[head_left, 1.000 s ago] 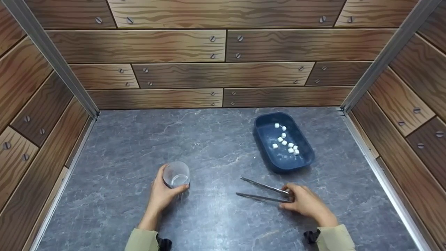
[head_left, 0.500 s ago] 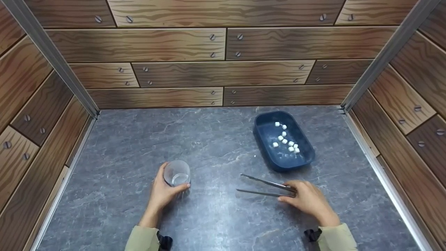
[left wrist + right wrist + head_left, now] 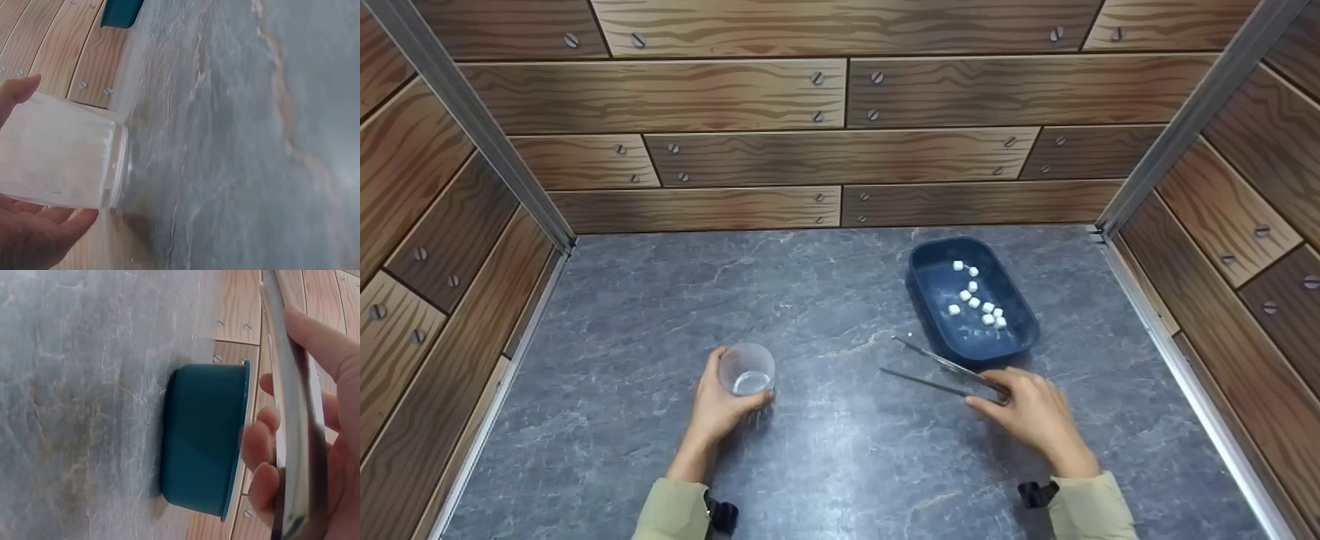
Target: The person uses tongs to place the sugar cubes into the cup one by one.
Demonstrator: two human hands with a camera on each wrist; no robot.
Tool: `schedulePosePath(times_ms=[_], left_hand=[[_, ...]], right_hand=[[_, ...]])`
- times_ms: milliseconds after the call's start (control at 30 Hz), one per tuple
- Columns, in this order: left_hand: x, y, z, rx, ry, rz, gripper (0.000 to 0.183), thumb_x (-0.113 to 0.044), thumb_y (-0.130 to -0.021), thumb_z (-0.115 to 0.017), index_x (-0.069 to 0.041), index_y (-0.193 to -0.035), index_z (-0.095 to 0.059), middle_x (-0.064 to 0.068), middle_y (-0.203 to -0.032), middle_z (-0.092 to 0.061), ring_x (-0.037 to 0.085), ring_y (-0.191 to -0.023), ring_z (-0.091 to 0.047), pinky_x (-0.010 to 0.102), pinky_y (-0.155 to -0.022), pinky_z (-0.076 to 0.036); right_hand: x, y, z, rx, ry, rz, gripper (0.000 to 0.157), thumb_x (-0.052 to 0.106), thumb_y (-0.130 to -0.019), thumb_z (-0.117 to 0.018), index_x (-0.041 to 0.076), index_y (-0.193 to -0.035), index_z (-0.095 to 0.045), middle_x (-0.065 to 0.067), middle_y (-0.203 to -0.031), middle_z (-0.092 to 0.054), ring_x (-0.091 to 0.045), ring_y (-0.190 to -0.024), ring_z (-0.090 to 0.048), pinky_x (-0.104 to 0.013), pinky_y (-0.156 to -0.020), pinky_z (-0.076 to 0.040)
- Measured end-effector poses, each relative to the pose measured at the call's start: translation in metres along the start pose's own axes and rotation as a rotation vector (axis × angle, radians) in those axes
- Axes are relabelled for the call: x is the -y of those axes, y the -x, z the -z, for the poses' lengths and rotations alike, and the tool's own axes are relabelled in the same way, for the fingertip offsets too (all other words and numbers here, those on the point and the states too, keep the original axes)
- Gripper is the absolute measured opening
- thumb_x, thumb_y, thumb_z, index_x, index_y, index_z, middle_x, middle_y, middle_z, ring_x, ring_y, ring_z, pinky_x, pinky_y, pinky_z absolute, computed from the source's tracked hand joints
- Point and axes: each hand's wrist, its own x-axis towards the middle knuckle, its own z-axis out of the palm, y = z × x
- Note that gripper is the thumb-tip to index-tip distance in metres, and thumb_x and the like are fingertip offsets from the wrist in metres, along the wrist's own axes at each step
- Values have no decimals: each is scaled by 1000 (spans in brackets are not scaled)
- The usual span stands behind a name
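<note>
My left hand [image 3: 718,401] grips a clear plastic cup [image 3: 747,367] round its side, thumb on the near side. The cup stands upright on the grey tabletop and looks empty. In the left wrist view the cup [image 3: 56,152] lies between thumb and fingers. My right hand [image 3: 1035,409] holds metal tongs [image 3: 952,366] whose two arms are spread apart, tips pointing left, nothing between them. Just beyond them sits a dark blue tray [image 3: 919,289] with several small white cubes [image 3: 974,302] in it. The right wrist view shows the tongs [image 3: 295,416] in front of the tray [image 3: 205,439].
Wood-patterned walls [image 3: 697,161] close in the grey marbled tabletop [image 3: 825,300] at the back and both sides. A tiny white speck [image 3: 910,334] lies left of the tray. Metal rails [image 3: 1170,360] run along the side edges.
My right hand has lifted the tongs and carried them forward, their tips nearing the tray's near left side. The left hand still holds the cup in almost the same place.
</note>
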Motion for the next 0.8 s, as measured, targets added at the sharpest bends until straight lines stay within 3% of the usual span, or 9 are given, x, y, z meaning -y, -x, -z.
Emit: schedulePosePath(times_ms=[200, 367, 500, 800], left_hand=[[-5, -3, -11, 17, 26, -1, 97, -31, -51, -89, -16, -132, -38, 12, -127, -45, 30, -114, -45, 46, -90, -39], [-8, -4, -21, -14, 9, 2, 98, -31, -52, -88, -15, -134, -37, 9, -126, -48, 28, -113, -46, 44, -91, -39], [-10, -5, -30, -52, 15, -13, 99, -33, -50, -89, -13, -133, -38, 7, -122, -51, 27, -110, -49, 42, -89, -41], [-14, -10, -46, -75, 8, -23, 100, -42, -50, -87, -13, -132, -39, 7, -124, -50, 27, -112, -47, 43, -90, -40]], right_hand=[[-5, -5, 4, -57, 1, -52, 48, 60, -72, -64, 21, -100, -69, 5, -76, -60, -11, -59, -47, -31, -48, -36], [-12, -9, 6, -123, 35, -105, 56, 62, -72, -62, 15, -101, -69, -6, -87, -65, -25, -69, -59, -44, -53, -45], [-19, -14, 10, -137, 82, -156, 60, 63, -75, -58, 11, -104, -67, -12, -93, -65, -35, -75, -60, -52, -55, -44], [-31, -25, 18, -132, 158, -263, 61, 66, -76, -53, 13, -104, -66, -19, -87, -64, -38, -62, -57, -44, -40, -36]])
